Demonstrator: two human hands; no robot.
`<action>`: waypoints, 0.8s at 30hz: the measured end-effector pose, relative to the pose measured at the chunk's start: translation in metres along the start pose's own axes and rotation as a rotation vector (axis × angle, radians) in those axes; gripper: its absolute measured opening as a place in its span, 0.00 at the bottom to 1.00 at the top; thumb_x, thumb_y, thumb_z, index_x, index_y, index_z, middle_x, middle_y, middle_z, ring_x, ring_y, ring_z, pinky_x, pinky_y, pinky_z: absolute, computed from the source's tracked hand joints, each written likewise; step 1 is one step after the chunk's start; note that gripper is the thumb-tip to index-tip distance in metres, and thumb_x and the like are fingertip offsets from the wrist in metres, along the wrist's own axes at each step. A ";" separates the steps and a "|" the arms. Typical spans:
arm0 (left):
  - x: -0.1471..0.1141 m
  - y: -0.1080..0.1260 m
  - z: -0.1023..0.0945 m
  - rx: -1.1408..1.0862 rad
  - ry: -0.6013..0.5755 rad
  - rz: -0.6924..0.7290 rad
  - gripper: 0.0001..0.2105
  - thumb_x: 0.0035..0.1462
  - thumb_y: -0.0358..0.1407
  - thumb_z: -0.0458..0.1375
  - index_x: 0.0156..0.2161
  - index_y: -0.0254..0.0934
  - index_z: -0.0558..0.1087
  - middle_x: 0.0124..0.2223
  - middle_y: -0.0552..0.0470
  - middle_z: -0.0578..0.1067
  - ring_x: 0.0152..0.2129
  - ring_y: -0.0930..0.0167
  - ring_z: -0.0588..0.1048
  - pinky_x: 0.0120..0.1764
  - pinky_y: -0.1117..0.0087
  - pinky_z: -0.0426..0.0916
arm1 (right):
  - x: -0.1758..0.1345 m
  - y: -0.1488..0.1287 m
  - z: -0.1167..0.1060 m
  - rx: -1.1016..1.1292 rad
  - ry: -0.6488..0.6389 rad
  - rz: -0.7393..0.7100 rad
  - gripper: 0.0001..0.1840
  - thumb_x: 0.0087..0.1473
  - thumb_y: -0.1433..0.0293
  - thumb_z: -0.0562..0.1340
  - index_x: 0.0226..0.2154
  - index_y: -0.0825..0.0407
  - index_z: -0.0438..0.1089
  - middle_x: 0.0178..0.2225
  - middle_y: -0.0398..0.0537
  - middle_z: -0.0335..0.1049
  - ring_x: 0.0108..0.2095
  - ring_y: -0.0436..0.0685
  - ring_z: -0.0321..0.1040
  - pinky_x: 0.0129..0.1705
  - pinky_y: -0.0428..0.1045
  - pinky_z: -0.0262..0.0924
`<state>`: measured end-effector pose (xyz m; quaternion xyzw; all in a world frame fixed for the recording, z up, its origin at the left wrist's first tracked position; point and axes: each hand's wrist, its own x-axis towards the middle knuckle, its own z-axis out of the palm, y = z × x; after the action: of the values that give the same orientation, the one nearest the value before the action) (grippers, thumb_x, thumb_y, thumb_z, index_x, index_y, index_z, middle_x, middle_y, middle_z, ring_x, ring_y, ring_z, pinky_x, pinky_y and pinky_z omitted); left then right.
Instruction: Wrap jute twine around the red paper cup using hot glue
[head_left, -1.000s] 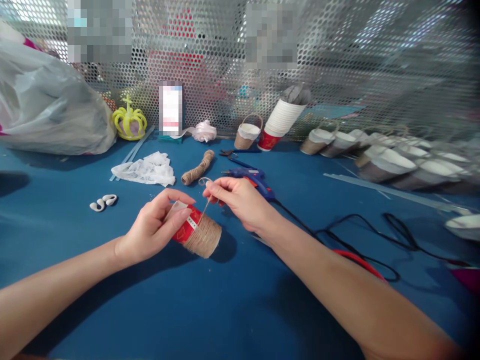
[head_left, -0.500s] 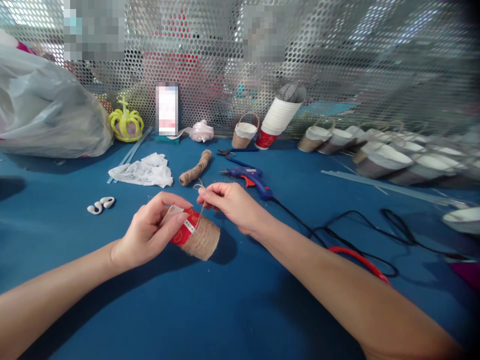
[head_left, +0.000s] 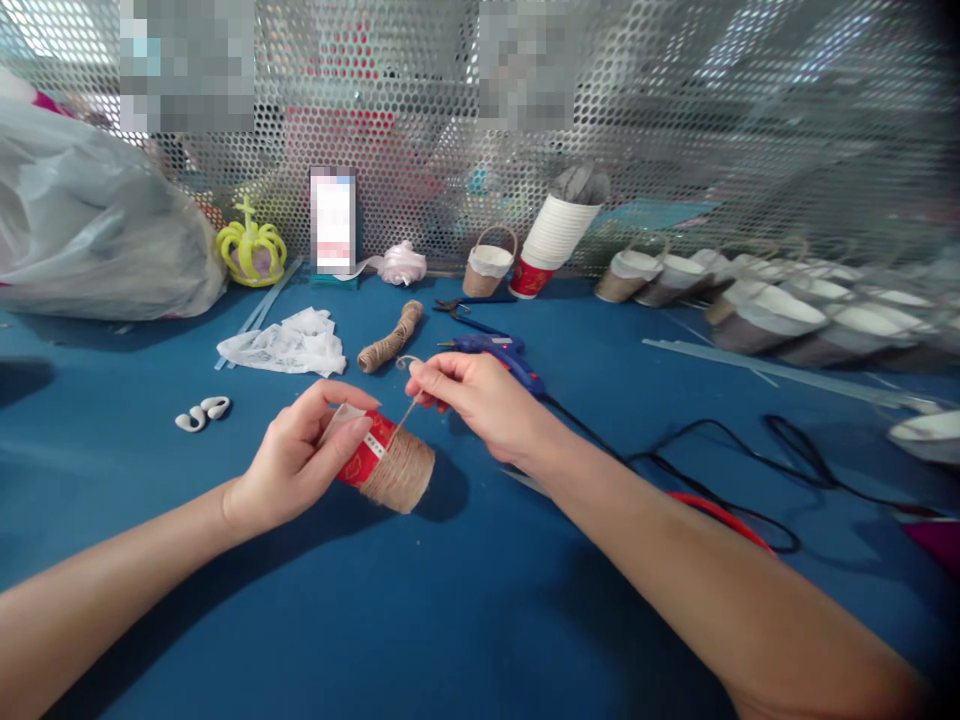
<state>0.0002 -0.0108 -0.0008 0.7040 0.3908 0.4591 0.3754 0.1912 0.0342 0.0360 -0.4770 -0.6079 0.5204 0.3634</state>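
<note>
A red paper cup lies tilted in the grip of my left hand, its base end pointing right. Tan twine is wound around roughly the base half of the cup. My right hand pinches the loose twine end, which runs taut from the windings up to the fingers; a short curl of it sticks out past them. Behind the hands lies a bundle of twine. A blue glue gun rests just beyond my right hand, partly hidden by it.
Crumpled white lace and white earbuds lie to the left. Pliers, a small twine-covered bucket and stacked paper cups stand behind. Several finished buckets crowd the right. A black cable crosses the table.
My right hand has moved slightly right and up, drawing the twine end further from the cup. The cup has shifted a little left in my left hand.
</note>
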 end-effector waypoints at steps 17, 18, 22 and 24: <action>0.007 0.000 0.001 -0.064 -0.004 -0.169 0.06 0.58 0.37 0.52 0.40 0.39 0.66 0.19 0.60 0.62 0.13 0.79 0.58 0.16 0.79 0.54 | 0.000 -0.007 -0.005 -0.011 0.030 -0.020 0.14 0.49 0.63 0.62 0.19 0.54 0.68 0.19 0.41 0.65 0.23 0.47 0.59 0.29 0.46 0.55; 0.007 0.000 0.001 -0.077 0.000 -0.175 0.06 0.58 0.37 0.52 0.40 0.39 0.66 0.19 0.60 0.63 0.13 0.79 0.58 0.16 0.79 0.54 | 0.000 -0.007 -0.006 -0.019 0.031 -0.021 0.14 0.49 0.63 0.62 0.19 0.54 0.68 0.19 0.41 0.65 0.23 0.47 0.59 0.29 0.46 0.55; 0.007 0.001 0.001 -0.105 0.010 -0.153 0.06 0.58 0.37 0.52 0.40 0.39 0.66 0.18 0.60 0.62 0.13 0.79 0.57 0.16 0.80 0.53 | 0.001 -0.004 -0.006 -0.038 0.022 -0.017 0.14 0.50 0.63 0.61 0.20 0.54 0.68 0.19 0.41 0.65 0.23 0.47 0.59 0.28 0.46 0.54; 0.006 0.001 0.001 -0.104 0.009 -0.120 0.06 0.59 0.37 0.52 0.40 0.39 0.66 0.18 0.60 0.62 0.13 0.79 0.57 0.16 0.80 0.54 | 0.002 -0.001 -0.005 -0.030 0.011 -0.017 0.14 0.50 0.63 0.61 0.20 0.54 0.68 0.20 0.41 0.65 0.23 0.47 0.59 0.28 0.46 0.54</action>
<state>0.0029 -0.0057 0.0022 0.6568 0.4095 0.4587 0.4364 0.1954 0.0374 0.0382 -0.4800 -0.6177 0.5057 0.3639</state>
